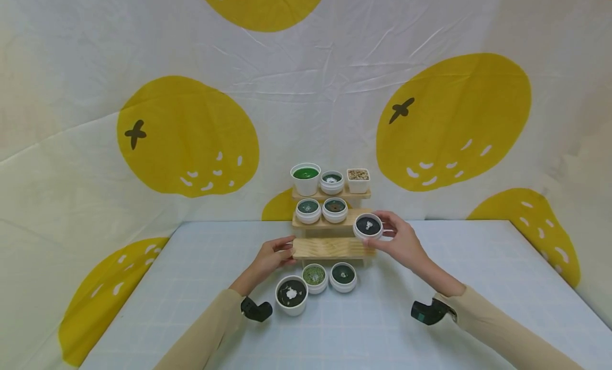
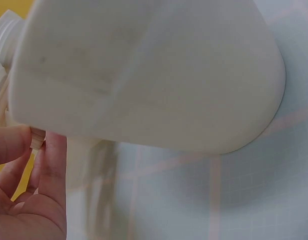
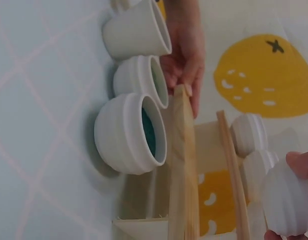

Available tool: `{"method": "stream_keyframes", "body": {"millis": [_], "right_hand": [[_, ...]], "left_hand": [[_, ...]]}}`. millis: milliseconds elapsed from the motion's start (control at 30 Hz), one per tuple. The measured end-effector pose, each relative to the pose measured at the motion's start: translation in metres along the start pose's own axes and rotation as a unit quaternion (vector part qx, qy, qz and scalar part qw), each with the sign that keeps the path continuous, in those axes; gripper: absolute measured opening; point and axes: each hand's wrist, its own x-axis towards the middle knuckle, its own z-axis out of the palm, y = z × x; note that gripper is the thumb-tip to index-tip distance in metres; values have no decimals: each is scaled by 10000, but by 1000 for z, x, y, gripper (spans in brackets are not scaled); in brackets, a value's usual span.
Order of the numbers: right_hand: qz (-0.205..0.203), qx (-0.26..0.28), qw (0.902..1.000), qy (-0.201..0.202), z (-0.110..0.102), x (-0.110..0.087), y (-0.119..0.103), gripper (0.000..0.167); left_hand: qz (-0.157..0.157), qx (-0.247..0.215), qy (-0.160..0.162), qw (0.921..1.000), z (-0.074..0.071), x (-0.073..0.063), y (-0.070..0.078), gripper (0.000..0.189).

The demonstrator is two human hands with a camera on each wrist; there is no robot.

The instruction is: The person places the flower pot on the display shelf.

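A three-tier wooden stand (image 1: 330,249) stands at the back of the table. My left hand (image 1: 271,255) pinches the left end of its lowest step between thumb and fingers; the right wrist view shows this too. Over the right side of the middle step, my right hand (image 1: 400,241) holds a small white ribbed pot (image 1: 368,225) with dark contents and a pale patch on top. Two similar pots, one grey-green (image 1: 308,211) and one with a brownish spot (image 1: 334,210), sit left of it on that step. The lowest step bears nothing.
On the top step are a white cup of green (image 1: 305,179), a small pot (image 1: 332,183) and a square pot (image 1: 358,181). Before the stand sit a larger dark-filled cup (image 1: 291,295), a speckled green pot (image 1: 315,278) and a dark green pot (image 1: 342,277). A patterned cloth hangs behind.
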Motion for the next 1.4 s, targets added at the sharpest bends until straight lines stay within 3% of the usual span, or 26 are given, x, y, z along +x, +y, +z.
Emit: {"method": "stream_keyframes", "body": {"millis": [667, 1400], "right_hand": [[297, 146, 9991, 248, 3, 26, 15, 67], [543, 436, 9971, 303, 8, 34, 17, 70]], "left_hand": [[25, -4, -69, 10000, -1, 1, -1, 44], [73, -26, -62, 10000, -1, 2, -2, 43]]}}
